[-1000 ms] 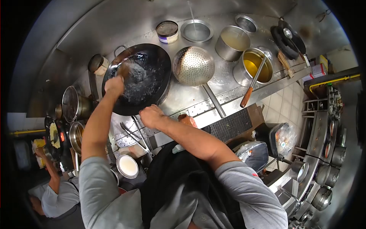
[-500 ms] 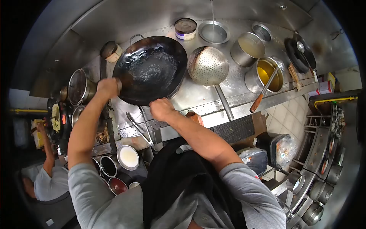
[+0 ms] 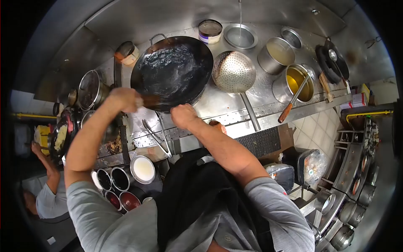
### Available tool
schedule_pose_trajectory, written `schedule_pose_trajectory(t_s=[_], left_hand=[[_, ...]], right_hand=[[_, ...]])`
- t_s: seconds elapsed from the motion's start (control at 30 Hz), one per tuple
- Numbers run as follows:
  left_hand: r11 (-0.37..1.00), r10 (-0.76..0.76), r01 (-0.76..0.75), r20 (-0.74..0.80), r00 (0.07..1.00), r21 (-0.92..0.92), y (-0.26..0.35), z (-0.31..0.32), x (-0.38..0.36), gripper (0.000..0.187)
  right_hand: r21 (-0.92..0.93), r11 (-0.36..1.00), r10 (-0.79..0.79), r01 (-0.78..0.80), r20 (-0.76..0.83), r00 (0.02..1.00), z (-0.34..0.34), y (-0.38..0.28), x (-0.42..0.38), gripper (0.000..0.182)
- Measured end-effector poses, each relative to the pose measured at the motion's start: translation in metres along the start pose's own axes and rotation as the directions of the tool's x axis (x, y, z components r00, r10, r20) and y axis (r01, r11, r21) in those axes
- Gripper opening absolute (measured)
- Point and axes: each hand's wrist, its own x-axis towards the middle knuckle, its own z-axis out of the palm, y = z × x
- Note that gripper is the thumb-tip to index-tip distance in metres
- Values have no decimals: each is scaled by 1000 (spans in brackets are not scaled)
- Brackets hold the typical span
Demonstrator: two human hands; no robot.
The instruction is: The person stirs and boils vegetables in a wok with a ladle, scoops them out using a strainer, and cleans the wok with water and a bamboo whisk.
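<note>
A large black wok (image 3: 172, 69) with a loop handle at its far side stands on the steel counter, with water swirling in it. My right hand (image 3: 184, 115) is closed at the near rim of the wok; the part it grips is hidden under the fingers. My left hand (image 3: 124, 100), smeared by motion, is closed around a brown wok brush (image 3: 150, 100) whose bristles reach over the wok's near left side. Just below lie metal tongs (image 3: 157, 137). Right of the wok rests a perforated skimmer (image 3: 234, 72) with its handle toward me.
Water runs into a metal bowl (image 3: 240, 36) at the back. A pot (image 3: 276, 54), a pot of yellow oil (image 3: 280, 88) with a wooden-handled ladle and another brush (image 3: 325, 87) stand right. Sauce containers (image 3: 142, 169) sit lower left. A co-worker's hand (image 3: 37, 148) holds a pan far left.
My left hand has moved slightly right and down, bringing the brush into clearer view over the wok. The water in the wok has shifted. The whole view has moved a little.
</note>
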Motion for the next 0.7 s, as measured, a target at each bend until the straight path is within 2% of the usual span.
schedule_pose_trajectory(t_s=[0.07,0.17,0.2,0.23,0.27,0.3,0.33,0.4,0.43,0.47,0.53,0.6,0.67,0.7], left_hand=[[978,-191,191,0,982,82,-25,-11,16,42],[932,-361,343,-204,910,-118,-27,-4,95,41],[945,-316,279,-267,911,-168,-13,-1,115,39],[951,-228,148,-294,928,-273,2,-2,127,40],[922,-258,146,-289,922,-358,19,2,137,43],[921,-228,114,-278,933,-372,36,4,133,42],[926,-166,67,-241,956,-370,52,0,118,41],[944,-85,-7,-263,961,-330,70,10,82,37],[976,-21,-32,-238,971,-217,68,20,69,41],[995,49,-67,-204,978,-79,65,24,49,36],[991,-44,59,-117,992,122,53,24,19,29],[980,-149,161,-99,984,121,15,15,30,26],[962,-259,271,-212,942,30,-18,11,74,26],[962,-268,272,-263,927,-21,-19,20,100,27]], right_hand=[[21,1000,4,-3,-8,1000,-2,-5,0,25],[22,999,-27,27,-29,999,8,-2,-1,27],[3,1000,-20,20,-18,1000,8,-2,-1,27],[-19,1000,-17,16,-12,1000,7,-2,1,27],[-37,999,-14,13,-3,1000,7,-2,0,26],[-37,999,-10,9,-24,1000,8,-3,-1,25],[-39,999,-13,11,-44,999,9,-3,-3,23],[-55,998,-37,32,-78,996,9,-2,-4,22],[-67,997,-50,44,-88,995,10,-1,-5,21],[-72,996,-63,56,-99,993,12,-1,-5,21],[-68,995,-76,69,-111,991,13,-2,-3,21],[-55,996,-76,70,-108,991,12,-2,-2,20],[-39,995,-100,95,-154,983,12,0,-3,20],[-25,995,-102,99,-176,979,15,-2,-6,19]])
